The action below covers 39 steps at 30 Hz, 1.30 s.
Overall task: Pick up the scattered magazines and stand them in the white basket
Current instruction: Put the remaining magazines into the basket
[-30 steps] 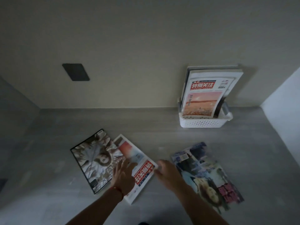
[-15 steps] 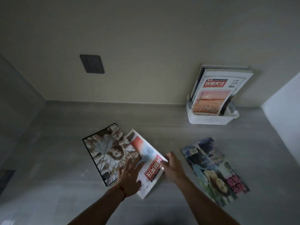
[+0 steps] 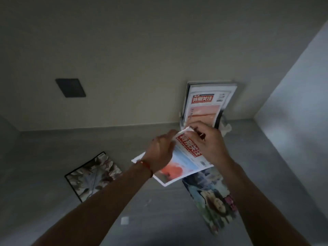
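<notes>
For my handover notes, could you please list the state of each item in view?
Red-title magazine: lifted, held by both hands.
Left hand: gripping it.
Right hand: gripping it.
Monochrome magazine: flat on floor.
Colourful magazine: flat on floor.
White basket: holds upright magazines.

The held white paper magazine [image 3: 184,160] carries a red banner with white characters, a pale blue field and an orange-red blot. Far right, the standing white paper magazine [image 3: 205,107] repeats that red banner above a peach-orange picture, in the white plastic basket [image 3: 226,127]. Near left lies a black-bordered glossy magazine [image 3: 93,176] in grey and cream tones. Near right, a blue-green glossy magazine [image 3: 213,197] shows magenta lettering. The matte surface [image 3: 53,151] is grey, the wall cream, with a dark grey square wall plate [image 3: 70,87]. A red cord bracelet [image 3: 147,166] circles the left wrist.
</notes>
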Each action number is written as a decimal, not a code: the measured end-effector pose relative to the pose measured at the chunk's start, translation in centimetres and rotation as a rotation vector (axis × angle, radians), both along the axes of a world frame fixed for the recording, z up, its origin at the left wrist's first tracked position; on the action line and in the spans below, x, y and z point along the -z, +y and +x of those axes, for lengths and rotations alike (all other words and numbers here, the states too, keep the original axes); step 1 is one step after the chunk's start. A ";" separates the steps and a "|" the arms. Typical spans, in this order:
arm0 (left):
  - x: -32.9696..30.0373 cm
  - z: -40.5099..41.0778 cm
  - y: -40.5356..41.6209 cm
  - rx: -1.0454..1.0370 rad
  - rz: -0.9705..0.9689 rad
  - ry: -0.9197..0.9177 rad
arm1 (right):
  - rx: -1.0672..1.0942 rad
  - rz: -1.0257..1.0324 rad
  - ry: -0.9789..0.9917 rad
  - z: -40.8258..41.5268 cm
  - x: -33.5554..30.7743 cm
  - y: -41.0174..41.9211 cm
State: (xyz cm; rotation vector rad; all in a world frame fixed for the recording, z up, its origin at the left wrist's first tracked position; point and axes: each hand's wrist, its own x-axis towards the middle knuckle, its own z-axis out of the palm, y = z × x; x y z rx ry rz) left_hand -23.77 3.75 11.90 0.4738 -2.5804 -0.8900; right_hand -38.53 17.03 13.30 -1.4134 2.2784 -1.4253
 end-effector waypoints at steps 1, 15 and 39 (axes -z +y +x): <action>-0.7 -1.4 0.4 -0.016 0.053 0.016 | 0.006 -0.026 0.005 -1.0 -0.5 0.4; -3.4 -13.7 0.3 -0.285 0.525 0.271 | 0.319 -0.076 -0.042 -15.2 2.2 5.4; 3.8 -24.2 -4.3 -0.783 0.532 0.091 | 0.370 0.075 -0.228 -25.6 9.3 -2.3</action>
